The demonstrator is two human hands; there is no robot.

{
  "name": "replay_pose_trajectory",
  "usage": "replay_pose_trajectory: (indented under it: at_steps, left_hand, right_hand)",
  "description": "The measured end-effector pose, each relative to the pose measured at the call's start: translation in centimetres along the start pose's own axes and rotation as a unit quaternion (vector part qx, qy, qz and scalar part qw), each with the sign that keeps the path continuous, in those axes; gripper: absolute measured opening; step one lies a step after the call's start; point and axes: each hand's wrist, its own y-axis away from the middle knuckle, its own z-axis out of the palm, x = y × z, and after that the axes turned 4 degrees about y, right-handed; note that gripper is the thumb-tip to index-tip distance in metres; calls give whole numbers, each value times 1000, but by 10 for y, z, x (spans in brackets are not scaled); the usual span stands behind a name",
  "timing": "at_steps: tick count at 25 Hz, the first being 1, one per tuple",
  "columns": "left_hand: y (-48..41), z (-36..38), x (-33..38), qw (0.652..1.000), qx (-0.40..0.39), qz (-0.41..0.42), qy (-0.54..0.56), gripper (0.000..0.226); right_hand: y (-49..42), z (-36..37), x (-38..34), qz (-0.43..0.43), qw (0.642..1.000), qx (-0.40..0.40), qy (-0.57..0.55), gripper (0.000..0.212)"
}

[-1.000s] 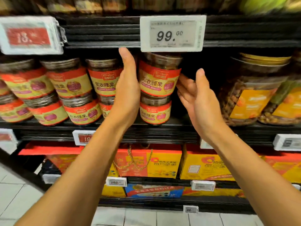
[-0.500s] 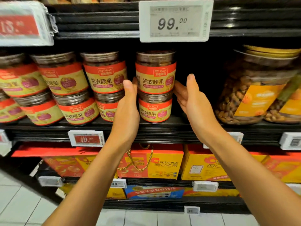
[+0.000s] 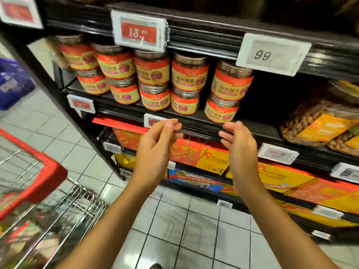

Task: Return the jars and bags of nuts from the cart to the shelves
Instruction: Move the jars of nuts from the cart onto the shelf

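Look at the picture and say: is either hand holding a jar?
No, the left hand and the right hand are both empty, fingers loosely curled, below the stacked jars on the shelf.

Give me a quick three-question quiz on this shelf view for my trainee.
1. True or false: the left hand is gripping a jar.
2. Multiple choice: the cart with the red rim stands A) to the left of both hands, B) to the right of both hands, C) between the hands.
3. Fill in: the rightmost jar stack on the shelf is ___ jars high.

Key: 1 false; it and the right hand both hold nothing, in front of the shelf edge below the jars. 2 A. 3 two.
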Motion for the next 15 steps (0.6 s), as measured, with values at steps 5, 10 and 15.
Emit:
replay_pose_trajectory:
  at_steps: [5, 10, 15]
  left_hand:
    - [128, -117, 58, 959, 206, -167, 103, 32]
    - [243, -244, 110, 875, 434, -138, 165, 31]
    - [323, -367, 119, 819, 535, -154, 142, 15]
  right_hand:
    - [148, 68, -43, 38, 946, -321, -1, 27]
    - [273, 177, -75, 38, 807, -589, 23, 33]
    - [369, 279, -57, 3, 713, -692, 109, 33]
